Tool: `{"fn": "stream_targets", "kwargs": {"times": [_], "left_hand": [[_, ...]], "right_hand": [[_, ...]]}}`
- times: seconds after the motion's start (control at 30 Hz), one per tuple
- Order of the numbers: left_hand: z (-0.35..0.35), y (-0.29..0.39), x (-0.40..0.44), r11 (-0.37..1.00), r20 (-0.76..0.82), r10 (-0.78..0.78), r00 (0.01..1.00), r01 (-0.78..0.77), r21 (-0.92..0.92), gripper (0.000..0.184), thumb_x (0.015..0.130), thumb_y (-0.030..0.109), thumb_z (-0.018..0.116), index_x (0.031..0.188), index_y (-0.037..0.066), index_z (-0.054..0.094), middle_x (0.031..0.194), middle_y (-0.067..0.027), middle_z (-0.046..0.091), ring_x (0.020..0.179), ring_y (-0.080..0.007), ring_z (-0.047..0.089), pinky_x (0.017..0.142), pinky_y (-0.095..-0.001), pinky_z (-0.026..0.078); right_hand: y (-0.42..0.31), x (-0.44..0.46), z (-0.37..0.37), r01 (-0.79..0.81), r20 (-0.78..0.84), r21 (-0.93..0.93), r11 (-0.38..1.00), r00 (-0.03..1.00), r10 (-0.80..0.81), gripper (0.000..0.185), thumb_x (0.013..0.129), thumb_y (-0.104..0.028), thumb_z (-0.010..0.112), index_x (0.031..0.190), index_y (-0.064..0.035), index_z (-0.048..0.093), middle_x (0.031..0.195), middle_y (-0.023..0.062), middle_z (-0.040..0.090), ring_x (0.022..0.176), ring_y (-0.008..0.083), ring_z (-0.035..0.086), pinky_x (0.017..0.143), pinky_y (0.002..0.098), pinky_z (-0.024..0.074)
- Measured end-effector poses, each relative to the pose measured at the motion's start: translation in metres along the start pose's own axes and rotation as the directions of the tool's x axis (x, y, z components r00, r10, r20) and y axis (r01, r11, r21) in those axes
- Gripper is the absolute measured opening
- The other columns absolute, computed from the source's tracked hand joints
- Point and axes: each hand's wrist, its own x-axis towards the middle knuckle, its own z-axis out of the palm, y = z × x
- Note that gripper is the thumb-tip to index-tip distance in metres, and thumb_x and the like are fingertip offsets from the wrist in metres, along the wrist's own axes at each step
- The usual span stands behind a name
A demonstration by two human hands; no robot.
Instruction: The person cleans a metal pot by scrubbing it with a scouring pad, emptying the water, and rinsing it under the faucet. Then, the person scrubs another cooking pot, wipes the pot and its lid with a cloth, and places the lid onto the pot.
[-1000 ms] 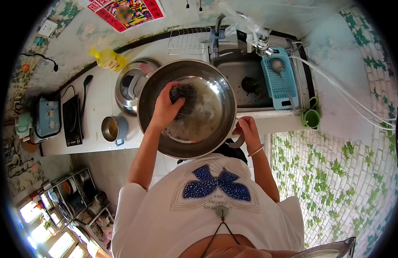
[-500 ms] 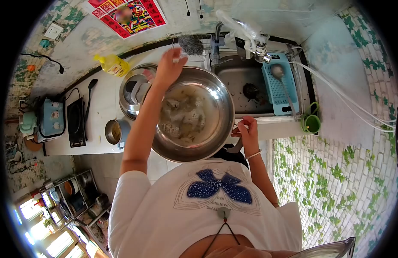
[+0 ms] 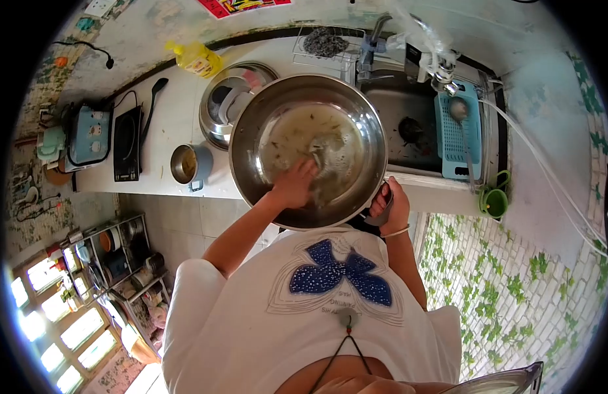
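A large steel pan (image 3: 251, 138) with murky water and small dark bits in it hangs over the counter's front edge. My left hand (image 3: 295, 184) is inside the pan, its fingers stretched out at the water with nothing visible in them. My right hand (image 3: 390, 205) is closed round the pan's handle (image 3: 377, 213) at the lower right. The dark wire scrubber (image 3: 325, 43) lies on the wire rack (image 3: 304, 54) behind the pan.
Left of the pan are a lidded steel pot (image 3: 215, 125), a small pot (image 3: 200, 162), a yellow bottle (image 3: 200, 59), a cooktop (image 3: 127, 144) and a black ladle (image 3: 153, 105). Right are the sink (image 3: 396, 108), faucet (image 3: 368, 52), blue basket (image 3: 451, 167) and green cup (image 3: 494, 203).
The scrubber has gone from my left hand in the pan to the rack. My left hand has come back down into the pan. My right hand has closed round the handle.
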Motion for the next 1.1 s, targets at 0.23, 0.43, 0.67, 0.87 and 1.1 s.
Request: {"fn": "stream_targets", "kwargs": {"times": [0.23,0.43,0.67,0.87,1.1], "left_hand": [[-0.019,-0.001,0.012,0.988,-0.101,-0.128,0.987,0.119,-0.094,0.061,0.082,0.036,0.053,0.133,0.009,0.034,0.144,-0.0102,0.021,0.132,-0.0257,0.021,0.098,-0.0502,0.031],[-0.016,0.006,-0.029,0.937,-0.036,-0.030,0.999,0.040,0.346,0.051,0.085,0.033,0.052,0.124,0.001,0.043,0.136,-0.0151,0.031,0.122,-0.0281,0.035,0.090,-0.0468,0.039],[-0.032,0.032,-0.039,0.957,0.109,-0.002,0.994,0.034,-0.289,0.040,0.087,0.026,0.047,0.115,-0.002,0.050,0.128,-0.0169,0.040,0.102,-0.0351,0.051,0.087,-0.0407,0.042],[-0.022,0.066,-0.022,0.755,-0.005,0.185,0.983,-0.146,-0.639,0.042,0.092,0.029,0.038,0.126,0.005,0.043,0.116,-0.0161,0.050,0.101,-0.0336,0.051,0.085,-0.0392,0.040],[-0.058,0.042,-0.072,0.703,-0.048,0.277,0.960,-0.237,-0.671,0.029,0.090,0.024,0.046,0.113,0.010,0.058,0.097,-0.0113,0.058,0.093,-0.0245,0.054,0.081,-0.0312,0.042]], "right_hand": [[0.001,-0.002,0.000,0.004,0.031,0.013,1.000,1.000,-0.004,0.034,0.086,-0.037,0.051,0.066,-0.0120,0.041,0.048,0.0009,0.033,0.039,0.0140,0.033,0.038,0.0283,0.0293],[-0.001,-0.001,0.000,-0.025,0.030,0.067,0.997,0.999,0.023,0.033,0.087,-0.036,0.050,0.066,-0.0125,0.041,0.048,-0.0008,0.034,0.038,0.0112,0.032,0.036,0.0255,0.0270],[-0.003,0.002,-0.001,-0.031,0.045,0.078,0.996,0.999,0.027,0.031,0.088,-0.035,0.049,0.066,-0.0134,0.043,0.048,-0.0028,0.037,0.035,0.0087,0.031,0.033,0.0231,0.0237],[-0.006,0.006,0.000,-0.051,0.064,0.086,0.995,0.997,0.045,0.032,0.088,-0.035,0.049,0.065,-0.0135,0.043,0.048,-0.0022,0.036,0.034,0.0092,0.030,0.033,0.0241,0.0241],[-0.008,0.010,-0.004,-0.069,0.132,0.133,0.989,0.990,0.051,0.031,0.089,-0.034,0.048,0.067,-0.0130,0.044,0.049,-0.0019,0.037,0.033,0.0085,0.026,0.031,0.0229,0.0203]]}}
